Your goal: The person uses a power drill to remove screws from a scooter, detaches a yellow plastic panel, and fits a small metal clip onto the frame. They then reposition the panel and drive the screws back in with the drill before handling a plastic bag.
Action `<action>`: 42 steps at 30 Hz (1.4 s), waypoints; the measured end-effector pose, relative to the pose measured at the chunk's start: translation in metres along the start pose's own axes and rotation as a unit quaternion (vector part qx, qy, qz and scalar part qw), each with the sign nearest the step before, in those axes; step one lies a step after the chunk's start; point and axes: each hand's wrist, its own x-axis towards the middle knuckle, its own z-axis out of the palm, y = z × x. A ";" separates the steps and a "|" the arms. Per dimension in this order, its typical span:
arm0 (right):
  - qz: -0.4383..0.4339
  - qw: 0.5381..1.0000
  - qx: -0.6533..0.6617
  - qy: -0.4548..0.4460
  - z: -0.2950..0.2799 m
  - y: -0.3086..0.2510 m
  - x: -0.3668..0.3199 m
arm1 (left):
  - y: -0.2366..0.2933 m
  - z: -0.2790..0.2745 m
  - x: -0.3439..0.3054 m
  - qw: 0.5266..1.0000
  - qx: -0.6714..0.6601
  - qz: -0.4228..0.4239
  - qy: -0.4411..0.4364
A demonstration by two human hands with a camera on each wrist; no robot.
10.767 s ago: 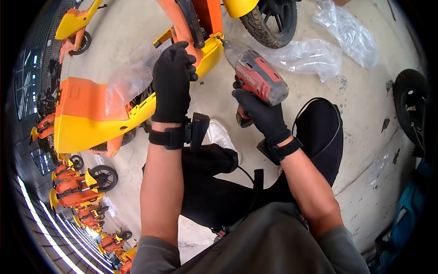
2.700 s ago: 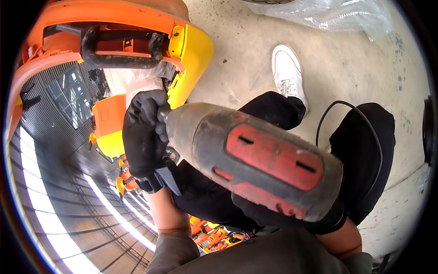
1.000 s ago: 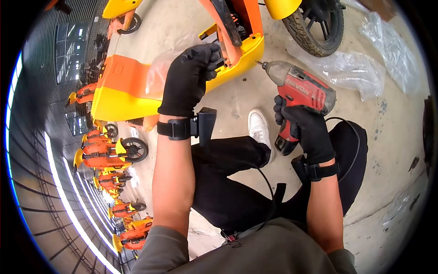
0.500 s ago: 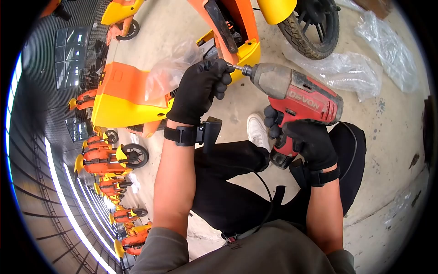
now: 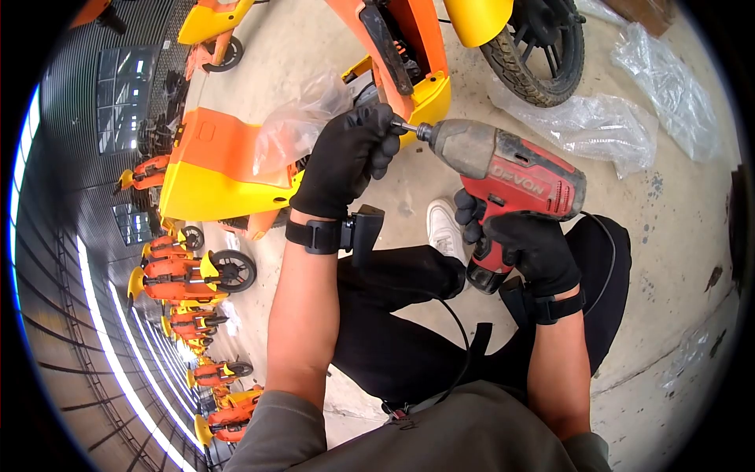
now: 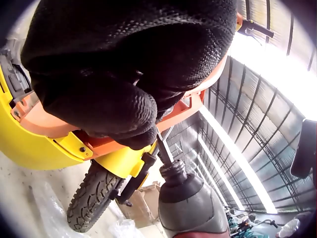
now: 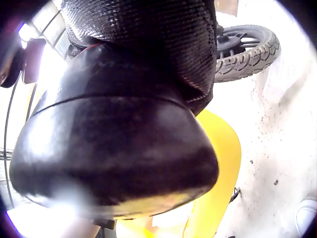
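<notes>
My right hand [image 5: 535,248], in a black glove, grips the handle of a red and grey cordless impact driver [image 5: 527,177] marked DEVON. Its slim metal bit [image 5: 407,127] points left, to the gloved left hand [image 5: 338,161]. In the left wrist view, the curled left fingers [image 6: 124,111] pinch at the tip of the bit [image 6: 165,150]; whatever else they hold is hidden. The driver's black base [image 7: 114,148] fills much of the right wrist view, below the glove [image 7: 148,39]. Just beyond both hands stands an orange and yellow scooter [image 5: 228,193].
Clear plastic wrap [image 5: 303,118] lies over the scooter's middle. More plastic [image 5: 602,130] lies on the concrete floor beside a black tyre [image 5: 543,67]. Rows of similar scooters [image 5: 185,271] stand at the left. A white shoe [image 5: 446,228] is between the arms.
After leaning in close to the scooter, the person has drawn back. Over the last second the driver has moved left and its bit has met the left fingers, which were apart from it.
</notes>
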 end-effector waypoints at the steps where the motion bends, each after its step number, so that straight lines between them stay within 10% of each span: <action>1: 0.000 1.000 0.000 0.000 0.000 0.001 0.000 | 0.000 -0.001 0.000 1.000 0.008 0.006 -0.003; 18: -0.005 0.983 -0.182 0.035 -0.011 -0.002 -0.002 | 0.006 -0.008 0.005 0.991 0.127 -0.029 -0.009; 26: -0.002 1.000 -0.031 -0.004 -0.012 0.000 0.009 | 0.002 -0.009 0.013 0.996 0.072 0.030 -0.041; 32: -0.022 0.994 -0.104 0.002 -0.031 -0.020 0.026 | -0.022 -0.023 0.040 0.988 0.135 0.027 0.075; 34: -0.009 0.994 -0.112 -0.001 -0.037 -0.035 0.040 | -0.052 -0.039 0.068 0.821 0.439 0.360 0.058; 42: 0.081 0.969 -0.230 -0.030 -0.077 -0.076 0.092 | -0.053 0.013 0.075 0.759 0.590 0.229 0.151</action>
